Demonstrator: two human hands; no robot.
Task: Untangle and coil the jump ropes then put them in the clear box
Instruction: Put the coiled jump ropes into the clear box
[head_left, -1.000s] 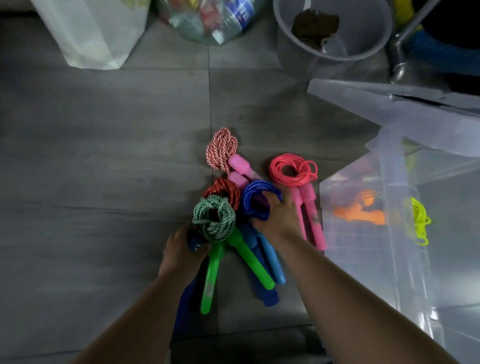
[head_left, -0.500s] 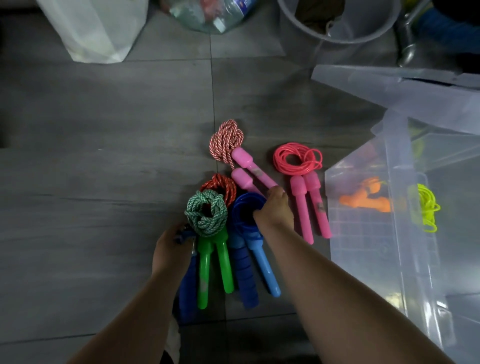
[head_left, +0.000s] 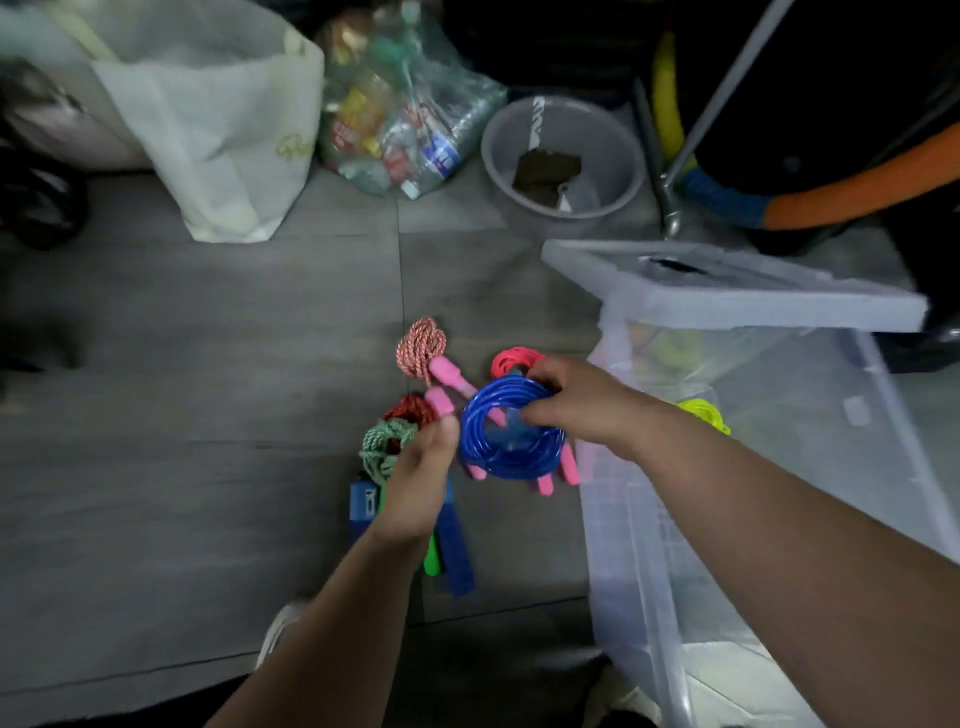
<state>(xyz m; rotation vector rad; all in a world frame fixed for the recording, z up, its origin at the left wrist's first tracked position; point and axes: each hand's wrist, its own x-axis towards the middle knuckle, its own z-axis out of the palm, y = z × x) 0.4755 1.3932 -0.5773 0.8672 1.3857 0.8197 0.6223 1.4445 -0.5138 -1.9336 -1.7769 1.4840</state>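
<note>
Beyond rope pile (head_left: 385, 446): basin (head_left: 619, 150), white bag (head_left: 223, 130).

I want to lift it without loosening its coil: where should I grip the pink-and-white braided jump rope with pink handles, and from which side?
Probably the two pink handles, right where they meet the pink-and-white braided coil, coming from above on the left. That side faces bare floor; the right hand holding the blue plastic rope coil crowds the other side.
</note>
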